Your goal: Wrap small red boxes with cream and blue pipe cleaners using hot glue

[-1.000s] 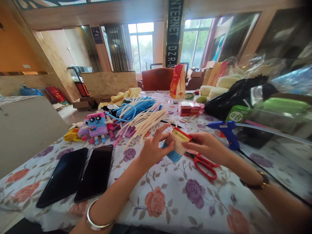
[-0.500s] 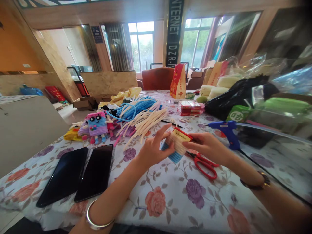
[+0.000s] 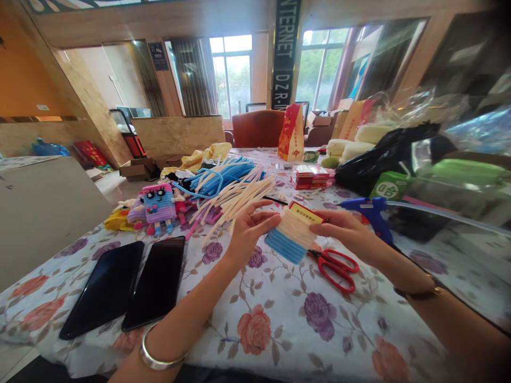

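Between my hands, above the table, is a small red box wrapped in rows of cream and blue fuzzy stems [image 3: 290,242]; its yellow printed label shows at the top. My right hand [image 3: 339,229] grips its right edge, thumb on the front and fingers behind. My left hand [image 3: 251,226] pinches the upper left edge between thumb and fingers; the fingertips are partly hidden. Just below the right hand, red-handled scissors [image 3: 337,270] lie on the flowered tablecloth [image 3: 279,330]. Beyond the left hand spread loose cream stems [image 3: 235,205] and blue stems [image 3: 223,175].
Two black phone-like slabs [image 3: 106,287] lie at left. A finished-looking fuzzy doll [image 3: 157,205] stands behind them. At right are a blue glue gun [image 3: 371,213] with its cord and a black plastic bag [image 3: 383,157]. Stacked red boxes [image 3: 309,178] sit further back.
The wrapped box has turned so its cream and blue face shows more fully. My left fingers have come down and drawn back to its left edge.
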Demonstrator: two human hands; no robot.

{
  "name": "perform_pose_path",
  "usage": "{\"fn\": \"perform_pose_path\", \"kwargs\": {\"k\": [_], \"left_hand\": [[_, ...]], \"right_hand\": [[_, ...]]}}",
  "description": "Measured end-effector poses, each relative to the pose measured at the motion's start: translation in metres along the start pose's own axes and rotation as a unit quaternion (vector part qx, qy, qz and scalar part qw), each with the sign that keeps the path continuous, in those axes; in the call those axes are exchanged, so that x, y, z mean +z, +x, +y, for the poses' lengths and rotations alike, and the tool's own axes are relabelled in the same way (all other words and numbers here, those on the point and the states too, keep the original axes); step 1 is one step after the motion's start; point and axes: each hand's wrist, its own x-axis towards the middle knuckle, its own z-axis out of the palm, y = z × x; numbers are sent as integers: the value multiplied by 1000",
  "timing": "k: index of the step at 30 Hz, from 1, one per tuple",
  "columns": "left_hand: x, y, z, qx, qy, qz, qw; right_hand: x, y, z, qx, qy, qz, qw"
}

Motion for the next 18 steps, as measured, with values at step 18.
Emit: {"fn": "perform_pose_path", "kwargs": {"k": [18], "left_hand": [[-4, 6, -5, -41, -107, 11, 993]], "right_hand": [[5, 2, 5, -45, -23, 86, 995]]}}
